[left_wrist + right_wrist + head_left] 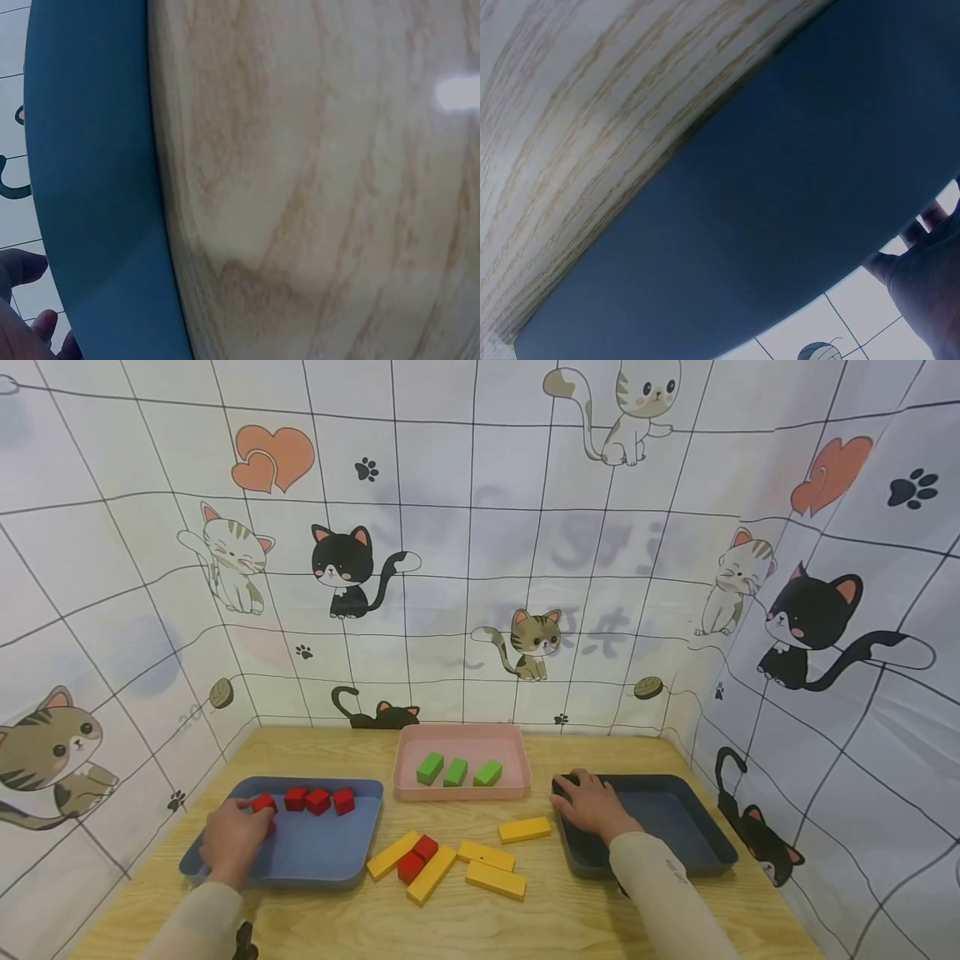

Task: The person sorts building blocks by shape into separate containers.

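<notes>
My left hand (234, 839) reaches over the left side of the blue tray (322, 860) and pinches a red block (264, 803) inside it. More red blocks (318, 801) sit in a row along that tray's far part. In the left wrist view the tray wall (97, 187) hides part of the fingers. My right hand (592, 803) lies over the left rim of the dark tray (675, 827), fingers spread and loosely bent, with nothing seen in them. The right wrist view shows the fingers (934, 217) beyond the dark tray's wall.
Between the trays lie several yellow bars (495, 879), with two red blocks (411, 866) between two of them. A pink tray (461, 739) at the back holds three green blocks (455, 772). Cat-patterned cloth (450, 568) encloses the wooden table (360, 927) at the back and sides.
</notes>
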### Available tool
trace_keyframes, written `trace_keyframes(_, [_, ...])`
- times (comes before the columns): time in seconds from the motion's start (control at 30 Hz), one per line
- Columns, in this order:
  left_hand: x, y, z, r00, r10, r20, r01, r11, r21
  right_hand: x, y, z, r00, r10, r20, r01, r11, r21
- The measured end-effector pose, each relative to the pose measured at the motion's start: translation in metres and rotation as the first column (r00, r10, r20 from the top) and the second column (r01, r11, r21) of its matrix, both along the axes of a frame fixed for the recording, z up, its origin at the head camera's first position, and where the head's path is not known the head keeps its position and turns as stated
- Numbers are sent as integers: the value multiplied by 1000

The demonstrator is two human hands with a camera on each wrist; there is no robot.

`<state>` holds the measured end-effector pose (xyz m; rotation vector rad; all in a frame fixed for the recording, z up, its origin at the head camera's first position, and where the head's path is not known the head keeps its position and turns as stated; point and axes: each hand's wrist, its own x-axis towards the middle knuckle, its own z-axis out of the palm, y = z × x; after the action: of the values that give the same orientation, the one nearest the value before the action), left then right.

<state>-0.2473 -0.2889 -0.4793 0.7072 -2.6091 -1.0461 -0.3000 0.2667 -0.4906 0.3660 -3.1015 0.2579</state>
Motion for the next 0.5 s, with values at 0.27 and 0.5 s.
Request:
trace_keyframes(0.27, [0,5,3,1000,-10,-25,10,1000,-7,-1,1,-1,1000,-1,4,1,1000,3])
trace_keyframes(0.5, [-3,11,3,998,-43,-48,42,999,-16,0,0,0,1000,-2,2,2,1000,0])
